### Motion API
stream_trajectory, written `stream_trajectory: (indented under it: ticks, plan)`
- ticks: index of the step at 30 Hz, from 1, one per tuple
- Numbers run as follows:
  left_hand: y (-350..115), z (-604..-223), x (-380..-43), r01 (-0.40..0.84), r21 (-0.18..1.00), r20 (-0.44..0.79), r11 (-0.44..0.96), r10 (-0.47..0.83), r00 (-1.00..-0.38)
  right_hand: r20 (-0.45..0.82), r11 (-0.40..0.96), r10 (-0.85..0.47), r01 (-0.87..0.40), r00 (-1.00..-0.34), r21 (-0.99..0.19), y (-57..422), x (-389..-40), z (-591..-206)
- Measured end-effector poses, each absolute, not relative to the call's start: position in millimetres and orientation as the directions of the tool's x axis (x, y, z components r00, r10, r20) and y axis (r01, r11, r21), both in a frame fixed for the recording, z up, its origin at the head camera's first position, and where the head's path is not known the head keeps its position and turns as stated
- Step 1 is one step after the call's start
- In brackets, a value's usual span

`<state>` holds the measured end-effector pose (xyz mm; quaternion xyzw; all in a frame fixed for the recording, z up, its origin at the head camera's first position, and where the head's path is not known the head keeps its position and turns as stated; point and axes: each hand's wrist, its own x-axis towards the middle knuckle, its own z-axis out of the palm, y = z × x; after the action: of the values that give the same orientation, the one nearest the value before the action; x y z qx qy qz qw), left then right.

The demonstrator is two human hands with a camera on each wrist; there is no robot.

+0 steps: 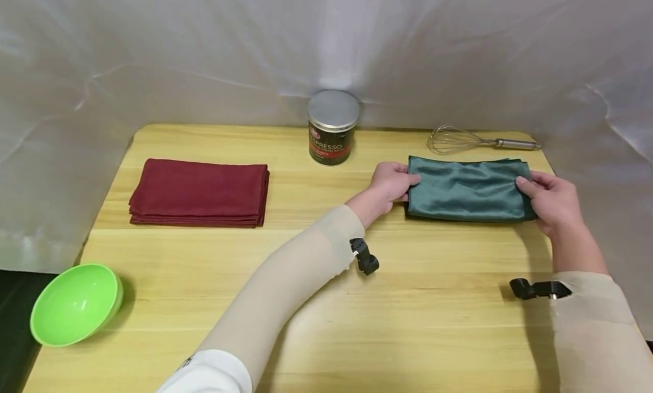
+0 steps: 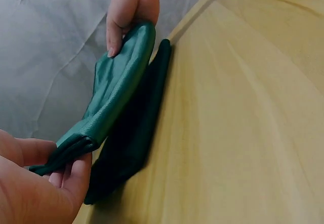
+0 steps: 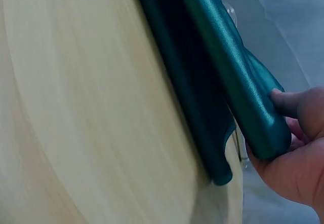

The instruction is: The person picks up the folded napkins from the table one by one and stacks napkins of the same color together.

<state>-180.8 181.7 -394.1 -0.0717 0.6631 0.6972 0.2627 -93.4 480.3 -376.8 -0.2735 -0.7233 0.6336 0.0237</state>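
Observation:
On the right of the head view, a folded, shiny dark green cloth [image 1: 466, 191] is held by its two ends. My left hand [image 1: 393, 183] pinches its left end, thumb on top and fingers beneath. At the other end, my right hand [image 1: 556, 203] grips it the same way. Both wrist views show this upper fold [image 3: 243, 87] raised and tilted above a second dark green layer [image 2: 136, 127] that lies on the table. Whether the two layers are joined, I cannot tell.
A metal whisk [image 1: 471, 142] lies just behind the green cloth. A lidded espresso can [image 1: 331, 129] stands at the table's back middle. To the left are a folded dark red cloth [image 1: 199, 191] and, near the edge, a tilted green bowl [image 1: 76, 305]. Grey sheeting [image 1: 229, 41] surrounds the wooden table [image 1: 408, 313].

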Motion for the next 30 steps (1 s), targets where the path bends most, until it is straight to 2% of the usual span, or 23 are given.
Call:
stream_trajectory:
  ticks: [3, 8, 14, 26, 30]
  plan:
    - [183, -397, -180, -0.476, 0.879, -0.466, 0.03, 0.273, -0.842, -0.307, 0.08, 0.436, 0.377, -0.846, -0.923, 485, -94, -382]
    - [183, -400, -178, -0.486, 0.872, -0.481, 0.05, 0.269, -0.835, -0.283, 0.225, 0.462, 0.42, -0.84, -0.879, 491, -94, -393]
    - [184, -403, -177, -0.473, 0.876, -0.482, 0.096, 0.24, -0.843, -0.249, 0.255, 0.474, 0.402, -0.845, -0.879, 493, -96, -402]
    - [185, -406, -173, -0.395, 0.905, -0.418, 0.16, 0.157, -0.895, -0.181, 0.413, 0.536, 0.443, -0.824, -0.795, 494, -99, -411]
    - [185, -409, -171, -0.326, 0.922, -0.358, 0.208, 0.139, -0.923, -0.17, 0.429, 0.551, 0.452, -0.817, -0.782, 491, -97, -412]
